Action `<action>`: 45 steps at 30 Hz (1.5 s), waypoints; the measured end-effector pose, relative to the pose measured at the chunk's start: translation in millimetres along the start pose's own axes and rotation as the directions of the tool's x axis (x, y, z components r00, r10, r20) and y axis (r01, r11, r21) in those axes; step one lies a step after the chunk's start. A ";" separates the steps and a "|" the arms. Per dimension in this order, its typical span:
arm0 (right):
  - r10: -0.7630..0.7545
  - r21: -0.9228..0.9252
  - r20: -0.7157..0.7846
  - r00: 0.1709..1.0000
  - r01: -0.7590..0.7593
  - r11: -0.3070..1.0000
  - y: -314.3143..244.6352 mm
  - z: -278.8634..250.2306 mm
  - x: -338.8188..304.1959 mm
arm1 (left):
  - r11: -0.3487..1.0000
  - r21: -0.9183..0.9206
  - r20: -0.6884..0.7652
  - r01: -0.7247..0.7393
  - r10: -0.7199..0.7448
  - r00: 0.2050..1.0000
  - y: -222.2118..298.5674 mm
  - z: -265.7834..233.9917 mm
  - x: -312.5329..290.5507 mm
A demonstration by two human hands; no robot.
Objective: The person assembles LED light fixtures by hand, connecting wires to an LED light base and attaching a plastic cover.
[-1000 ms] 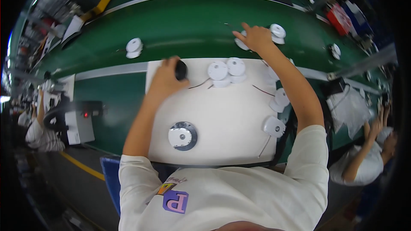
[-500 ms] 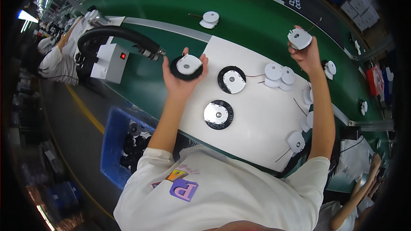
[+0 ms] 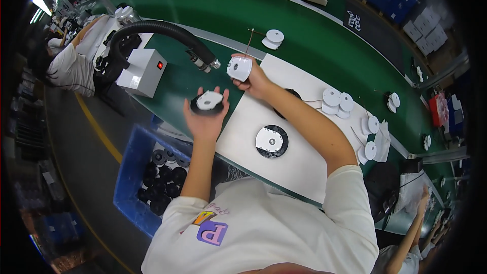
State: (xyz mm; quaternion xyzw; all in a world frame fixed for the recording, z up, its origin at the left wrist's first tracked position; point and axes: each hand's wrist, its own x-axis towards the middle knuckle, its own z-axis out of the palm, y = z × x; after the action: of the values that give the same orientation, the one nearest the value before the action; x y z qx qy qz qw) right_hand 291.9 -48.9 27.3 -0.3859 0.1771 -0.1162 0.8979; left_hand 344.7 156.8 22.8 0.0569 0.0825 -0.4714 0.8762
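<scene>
On the upturned palm of my left hand (image 3: pixel 204 126) lies a round black housing with a white plate (image 3: pixel 209 100), my fingers curled up around its edge. My right hand (image 3: pixel 257 82) grips a white round part with a thin wire (image 3: pixel 239 70) sticking up from it. That part is beside the metal nozzle (image 3: pixel 215 64) on the end of a black flexible hose (image 3: pixel 167 29); I cannot tell whether they touch. A black-and-white disc (image 3: pixel 272 141) rests on the white sheet (image 3: pixel 299 167). My right forearm partly covers another black disc (image 3: pixel 291 93).
The hose comes from a white box with a red switch (image 3: pixel 139 73). White wired parts (image 3: pixel 332 97) stand along the sheet's right side, and another (image 3: pixel 274 39) sits on the green belt (image 3: pixel 213 7). A blue crate (image 3: pixel 133 160) at lower left holds black round pieces. Co-workers sit at both sides.
My right hand has swung left from over the green belt to the nozzle, carrying the white wired part. My left hand, still holding its disc, has dropped slightly nearer to me. The view has shifted a little.
</scene>
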 end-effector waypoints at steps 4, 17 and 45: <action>0.050 0.108 0.074 0.996 -0.058 0.992 14.3 11.2 6.5 | 0.996 -0.042 0.240 0.081 -0.068 0.968 26.0 -16.2 -31.7; 0.034 0.238 0.195 0.980 -0.081 0.968 30.6 11.8 15.6 | 0.994 -0.068 0.146 0.083 -0.073 0.987 37.9 -4.8 -57.3; -0.472 -0.180 0.089 0.877 0.480 0.859 -50.7 19.9 -181.6 | 0.919 0.287 0.148 0.272 -0.323 0.935 -81.2 44.9 31.3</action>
State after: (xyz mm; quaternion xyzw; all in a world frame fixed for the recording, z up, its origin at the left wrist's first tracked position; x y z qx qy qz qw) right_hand 131.1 -7.4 118.8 -0.5065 0.0683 -0.3081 0.8024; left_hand 297.8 78.7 58.8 0.1133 -0.0578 -0.6095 0.7825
